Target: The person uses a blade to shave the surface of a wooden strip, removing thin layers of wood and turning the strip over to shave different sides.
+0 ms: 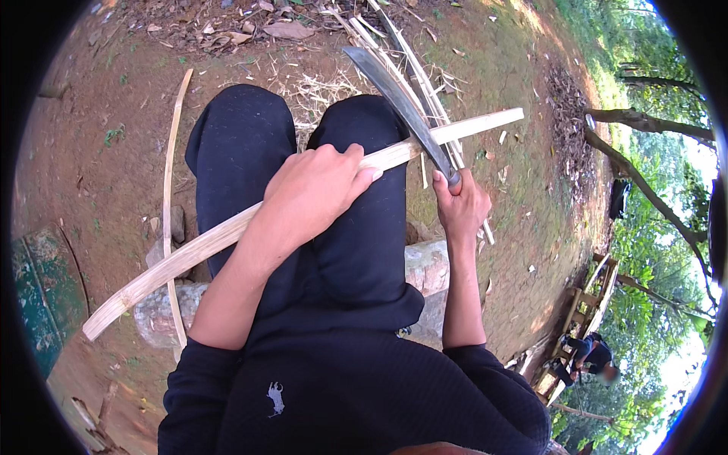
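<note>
Across my lap runs a long pale strip of split wood or bamboo point(182, 262), slanting from the lower left up to the right. My left hand point(322, 182) is wrapped round its middle, above my knees. In my right hand point(461, 206) is the handle of a machete point(394, 98); most of the grip is hidden by the fingers. The dark blade points up and to the left, away from me. It crosses the strip beyond my left hand, against its upper side. Whether the edge bites into the strip I cannot tell.
I sit on a log point(428, 269). Another thin strip point(173, 159) lies at my left, and several split strips point(413, 61) lie ahead to the right. Shavings point(318, 98) litter the dirt. A green board point(49, 292) is at far left; a person point(588, 356) sits by a wooden bench point(580, 315) at right.
</note>
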